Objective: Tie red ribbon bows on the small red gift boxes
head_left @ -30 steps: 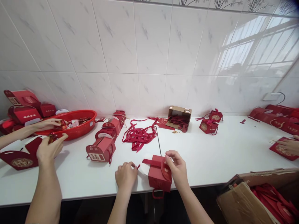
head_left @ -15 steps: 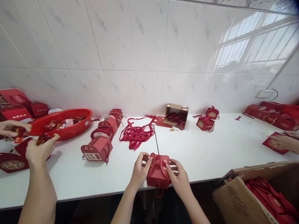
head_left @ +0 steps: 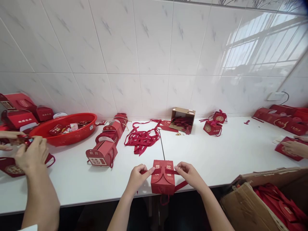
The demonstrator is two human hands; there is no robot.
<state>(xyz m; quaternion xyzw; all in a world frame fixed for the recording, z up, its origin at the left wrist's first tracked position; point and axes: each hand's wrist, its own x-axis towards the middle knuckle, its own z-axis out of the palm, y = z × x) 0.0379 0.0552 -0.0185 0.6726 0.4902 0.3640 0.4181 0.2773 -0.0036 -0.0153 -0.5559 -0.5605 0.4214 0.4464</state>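
Note:
A small red gift box [head_left: 162, 184] with gold characters stands at the table's front edge, its curved top flaps folded flat and meeting in the middle. A dark red ribbon [head_left: 171, 172] runs through slots in the top. My left hand [head_left: 139, 178] pinches the ribbon on the left side of the box. On the right, my right hand [head_left: 189, 175] pinches the ribbon's other side, and a loose length hangs below that hand. A thin red cord loop [head_left: 165, 199] droops from the box's front, over the edge.
Red ribbons [head_left: 143, 138] lie piled behind the box. A row of red boxes [head_left: 102, 154] and a red basin [head_left: 72, 136] of packets stand left, near a co-worker's hands [head_left: 31, 154]. An open carton [head_left: 252, 208] sits front right; another person's hand [head_left: 295, 148] is far right.
The box's raised flaps now lie flat. My hands have moved apart from the flaps and hold the ribbon out to both sides. The co-worker's hands at left have drawn together.

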